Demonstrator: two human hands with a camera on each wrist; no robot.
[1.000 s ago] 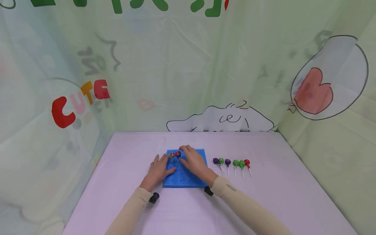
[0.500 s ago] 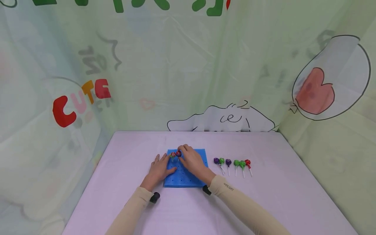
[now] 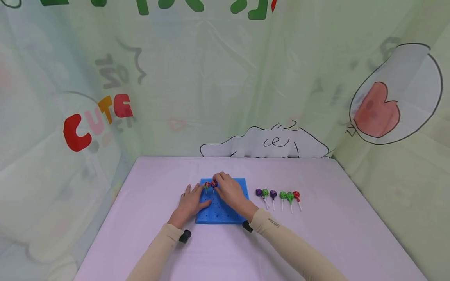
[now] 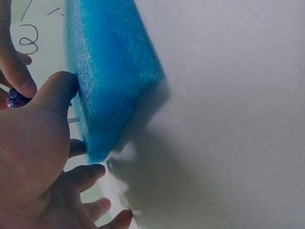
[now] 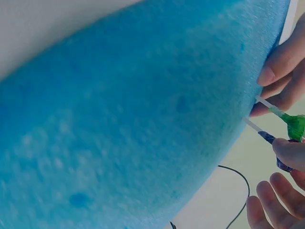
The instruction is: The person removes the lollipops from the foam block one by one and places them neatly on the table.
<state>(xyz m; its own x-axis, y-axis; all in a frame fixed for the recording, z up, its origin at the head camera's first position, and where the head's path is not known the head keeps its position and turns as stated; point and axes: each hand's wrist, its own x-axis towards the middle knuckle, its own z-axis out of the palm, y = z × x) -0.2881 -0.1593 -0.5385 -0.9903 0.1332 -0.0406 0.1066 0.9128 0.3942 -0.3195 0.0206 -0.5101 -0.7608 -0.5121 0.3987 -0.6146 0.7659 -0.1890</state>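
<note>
Two lollipops stand by their sticks at the far left corner of a blue foam board [image 3: 221, 216] with rows of small holes. One has a green wrapper [image 5: 296, 126] and a red-patterned top. Beside it is a dark purple lollipop [image 3: 214, 183], whose head my right hand [image 3: 233, 194] pinches between thumb and fingers. In the right wrist view its white stick meets the foam surface. My left hand [image 3: 190, 203] rests spread at the board's left edge, thumb on the top face [image 4: 71, 86] and the other fingers reaching past the side, close to the green-wrapped lollipop.
Right of the board several lollipops lie in a row on the pale table [image 3: 309, 234]: purple [image 3: 259, 192], green [image 3: 265, 192], another purple [image 3: 273, 194], further green ones [image 3: 290, 196] and a red one [image 3: 297, 194]. A printed curtain [image 3: 225, 86] rises behind the table.
My right fingertips, slightly apart from the purple lollipop a second ago, have moved left a little and now grip its head. The left hand stays at the board's edge.
</note>
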